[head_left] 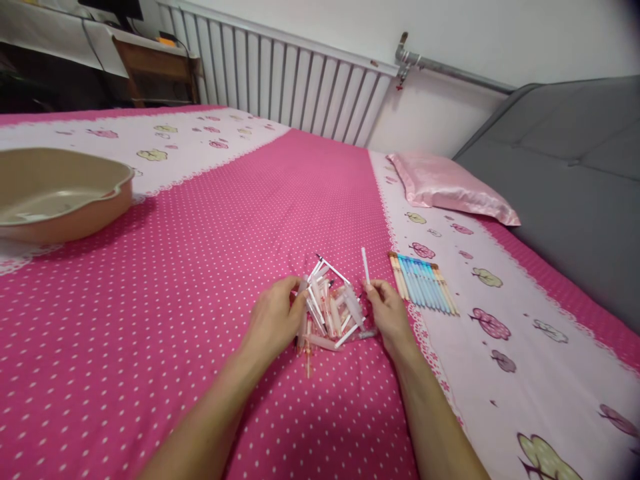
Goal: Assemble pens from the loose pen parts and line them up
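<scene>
A loose heap of white and pale pink pens lies jumbled on the pink dotted bedspread, between my two hands. My right hand is closed in a pinch on a slim white pen, which stands nearly upright at the heap's right edge. At the heap's left side is my left hand, thumb and fingers bent together against the pale pens; what they grip is partly hidden. Right of my right hand, a neat row of blue and cream pens with brown ends lies side by side.
A beige-pink basin sits on the bed at the left. Toward the back right lies a pink satin pillow, by a grey padded headboard. Behind the bed are a white radiator and a wooden desk.
</scene>
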Available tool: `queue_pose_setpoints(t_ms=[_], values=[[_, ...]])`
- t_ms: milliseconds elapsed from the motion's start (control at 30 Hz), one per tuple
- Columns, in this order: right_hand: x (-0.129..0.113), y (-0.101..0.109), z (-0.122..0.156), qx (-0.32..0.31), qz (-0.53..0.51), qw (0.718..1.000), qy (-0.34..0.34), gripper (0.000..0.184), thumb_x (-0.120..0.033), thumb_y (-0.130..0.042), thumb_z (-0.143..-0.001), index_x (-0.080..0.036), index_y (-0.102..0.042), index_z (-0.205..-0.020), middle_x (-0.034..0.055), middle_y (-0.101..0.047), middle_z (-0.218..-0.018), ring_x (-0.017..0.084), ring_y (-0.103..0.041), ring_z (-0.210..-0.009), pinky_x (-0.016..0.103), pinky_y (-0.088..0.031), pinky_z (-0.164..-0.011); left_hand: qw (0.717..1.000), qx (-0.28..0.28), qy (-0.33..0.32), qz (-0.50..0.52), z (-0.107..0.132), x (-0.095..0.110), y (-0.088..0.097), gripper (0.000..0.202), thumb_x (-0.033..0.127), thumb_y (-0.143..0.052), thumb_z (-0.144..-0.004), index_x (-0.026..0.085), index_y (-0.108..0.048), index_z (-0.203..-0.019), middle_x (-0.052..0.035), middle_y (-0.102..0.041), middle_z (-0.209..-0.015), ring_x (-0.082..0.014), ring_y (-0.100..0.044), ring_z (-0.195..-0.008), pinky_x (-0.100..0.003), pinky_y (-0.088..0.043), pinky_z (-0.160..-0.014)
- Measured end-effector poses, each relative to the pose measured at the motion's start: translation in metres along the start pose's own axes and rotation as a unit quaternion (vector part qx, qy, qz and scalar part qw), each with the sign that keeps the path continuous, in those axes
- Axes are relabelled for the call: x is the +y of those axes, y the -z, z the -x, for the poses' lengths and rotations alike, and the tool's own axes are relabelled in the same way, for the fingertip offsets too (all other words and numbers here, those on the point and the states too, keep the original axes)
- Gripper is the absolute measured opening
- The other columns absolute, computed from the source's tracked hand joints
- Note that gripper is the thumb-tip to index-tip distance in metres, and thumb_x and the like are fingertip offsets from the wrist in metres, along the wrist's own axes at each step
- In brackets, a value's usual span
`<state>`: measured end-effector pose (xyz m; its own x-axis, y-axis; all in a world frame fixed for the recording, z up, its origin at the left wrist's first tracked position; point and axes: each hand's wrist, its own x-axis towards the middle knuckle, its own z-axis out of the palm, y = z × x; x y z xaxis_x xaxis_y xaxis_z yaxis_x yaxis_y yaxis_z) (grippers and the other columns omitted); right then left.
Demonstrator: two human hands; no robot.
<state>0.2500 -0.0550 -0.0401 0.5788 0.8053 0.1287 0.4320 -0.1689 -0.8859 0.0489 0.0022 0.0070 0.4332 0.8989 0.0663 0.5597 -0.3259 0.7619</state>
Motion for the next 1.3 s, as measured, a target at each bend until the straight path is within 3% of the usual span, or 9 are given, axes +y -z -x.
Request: queue_pose_setpoints(t_ms=[100,167,333,533,733,933,1100,1200,1300], values=[[-0.015,-0.003,0.004,-0.057,-0.235,0.969,-0.048,0.028,-0.046,-0.053,-0.078,-0.022,-0.051,-0.091,0.0071,-0.064,-0.108,0.02,-0.059,-0.1,0.032,-0.048,-0.081,1.0,-0.001,-0.005,0.007,0.0,-0.001,-0.001,0.019,0.027,-0.04,-0.085,0.019,-0.056,-0.08,-0.0044,-0.062,-0.078,-0.0197,-0.057,-0.072,-0.029,-0.039,-0.063],[-0.023,-0.002,0.006,-0.076,-0.311,0.946,-0.054,0.026,-0.044,-0.059,-0.075,-0.023,-0.049,-0.087,0.0058,-0.062,-0.116,0.019,-0.055,-0.111,0.033,-0.047,-0.087,1.0,-0.001,-0.008,0.009,0.0,-0.001,-0.001,0.018,0.027,-0.04,-0.085,0.019,-0.056,-0.08,-0.004,-0.062,-0.077,-0.0193,-0.057,-0.071,-0.028,-0.039,-0.063],[-0.023,0.002,0.003,-0.029,-0.347,0.934,-0.08,0.028,-0.04,-0.068,-0.07,-0.022,-0.054,-0.087,0.0038,-0.063,-0.113,0.016,-0.057,-0.108,0.031,-0.043,-0.094,1.0,-0.007,-0.016,0.022,0.0,-0.001,0.0,0.02,0.03,-0.041,-0.085,0.018,-0.057,-0.081,-0.0039,-0.063,-0.077,-0.0189,-0.057,-0.07,-0.028,-0.04,-0.063],[-0.013,0.002,-0.004,0.062,-0.394,0.912,-0.101,0.032,-0.037,-0.077,-0.06,-0.021,-0.06,-0.082,-0.0041,-0.062,-0.082,0.008,-0.059,-0.076,0.02,-0.047,-0.076,0.999,0.0,-0.034,0.028,0.001,0.0,-0.001,0.018,0.031,-0.046,-0.084,0.019,-0.059,-0.082,-0.0026,-0.064,-0.077,-0.0188,-0.057,-0.07,-0.029,-0.04,-0.064],[-0.026,0.006,0.001,0.089,-0.372,0.922,-0.061,0.028,-0.034,-0.075,-0.064,-0.02,-0.06,-0.084,-0.0024,-0.065,-0.081,0.01,-0.06,-0.077,0.023,-0.047,-0.075,0.996,0.005,-0.075,0.052,0.003,0.002,-0.003,0.016,0.031,-0.05,-0.083,0.018,-0.06,-0.084,-0.0026,-0.065,-0.079,-0.0181,-0.059,-0.073,-0.028,-0.041,-0.065],[-0.067,0.015,0.024,0.041,-0.331,0.943,0.008,0.038,-0.03,-0.07,-0.072,-0.021,-0.054,-0.106,0.0016,-0.068,-0.088,0.013,-0.062,-0.082,0.026,-0.048,-0.072,0.987,-0.017,-0.152,0.038,0.009,0.01,-0.01,0.017,0.031,-0.048,-0.087,0.019,-0.061,-0.089,-0.0011,-0.064,-0.077,-0.0156,-0.058,-0.069,-0.027,-0.041,-0.065],[-0.084,0.016,0.038,0.013,-0.23,0.969,0.086,0.076,-0.026,-0.063,-0.079,-0.027,-0.021,-0.142,0.0038,-0.066,-0.094,0.013,-0.062,-0.068,0.026,-0.051,-0.059,0.979,-0.038,-0.202,-0.015,0.011,0.011,-0.014,0.021,0.032,-0.044,-0.091,0.02,-0.059,-0.086,-0.0011,-0.062,-0.077,-0.0152,-0.056,-0.069,-0.027,-0.04,-0.064],[-0.085,0.014,0.04,-0.011,-0.207,0.972,0.114,0.087,-0.023,-0.06,-0.08,-0.03,-0.004,-0.146,0.0041,-0.065,-0.096,0.014,-0.062,-0.07,0.027,-0.053,-0.061,0.977,-0.037,-0.207,-0.031,0.011,0.009,-0.014,0.022,0.032,-0.042,-0.092,0.02,-0.059,-0.085,-0.0016,-0.062,-0.076,-0.0158,-0.056,-0.07,-0.027,-0.04,-0.064],[-0.083,0.013,0.04,-0.024,-0.191,0.973,0.129,0.09,-0.022,-0.059,-0.081,-0.032,0.003,-0.146,0.0047,-0.064,-0.097,0.015,-0.063,-0.07,0.029,-0.055,-0.062,0.977,-0.037,-0.208,-0.038,0.011,0.009,-0.013,0.021,0.031,-0.043,-0.091,0.019,-0.059,-0.085,-0.0022,-0.062,-0.077,-0.0164,-0.056,-0.071,-0.028,-0.04,-0.065]])
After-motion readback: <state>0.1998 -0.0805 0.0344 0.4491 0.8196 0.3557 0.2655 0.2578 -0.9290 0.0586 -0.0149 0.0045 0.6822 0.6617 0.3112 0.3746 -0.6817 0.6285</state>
